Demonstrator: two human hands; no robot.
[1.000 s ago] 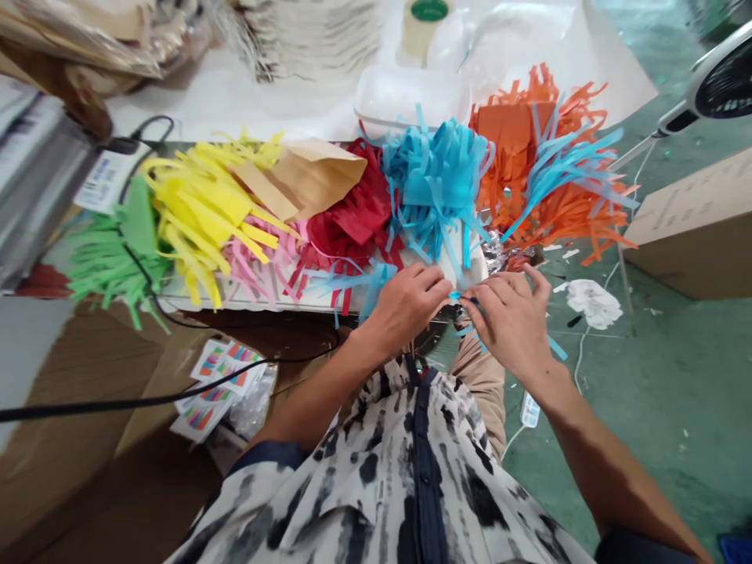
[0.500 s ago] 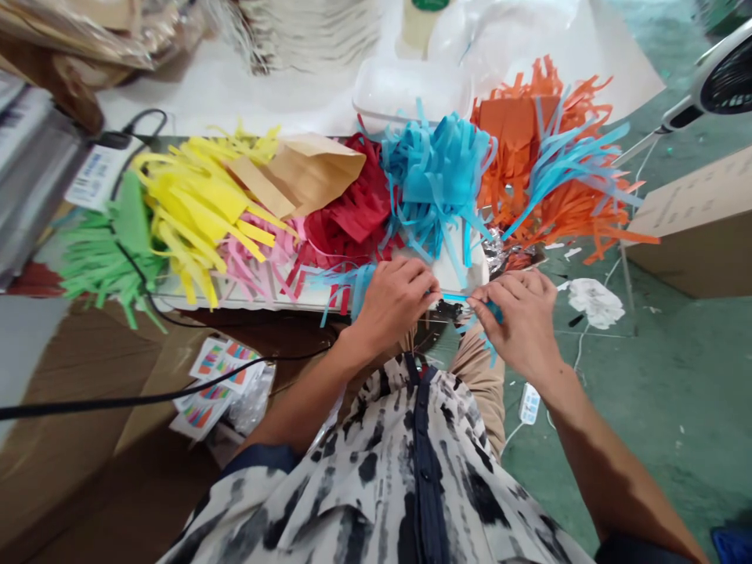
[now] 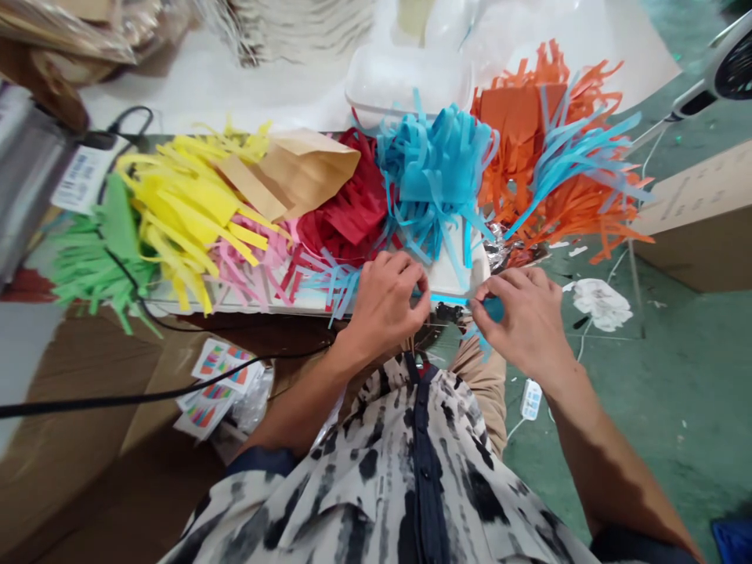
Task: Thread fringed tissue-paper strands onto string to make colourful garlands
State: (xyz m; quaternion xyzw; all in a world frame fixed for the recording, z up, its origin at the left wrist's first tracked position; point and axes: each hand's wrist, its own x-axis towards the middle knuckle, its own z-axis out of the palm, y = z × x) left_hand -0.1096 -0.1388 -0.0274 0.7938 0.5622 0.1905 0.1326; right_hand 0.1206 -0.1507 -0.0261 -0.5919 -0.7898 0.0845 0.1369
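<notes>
A light-blue tissue-paper tassel [image 3: 451,298] stretches between my two hands at the table's front edge, its middle drawn into a narrow band. My left hand [image 3: 388,304] is closed around the left part, with fringe strips hanging out beside the wrist. On the other side my right hand [image 3: 522,315] pinches the right part, where more blue fringe hangs below the fingers. Just beyond the hands lies a pile of blue fringed paper [image 3: 438,168]. Red fringed paper [image 3: 349,207] is to its left, and orange fringed paper [image 3: 511,129] to its right, with loose blue strips on top.
Yellow fringed paper [image 3: 188,196], green fringed paper [image 3: 99,258] and a brown paper piece [image 3: 311,168] lie leftward. A black cable [image 3: 170,395] crosses at left. Behind sits a white plastic container [image 3: 405,78]. A fan [image 3: 728,74] and a cardboard box [image 3: 699,219] stand at right.
My hands have moved slightly apart, and a longer stretch of the blue band shows between them. The view has shifted a little.
</notes>
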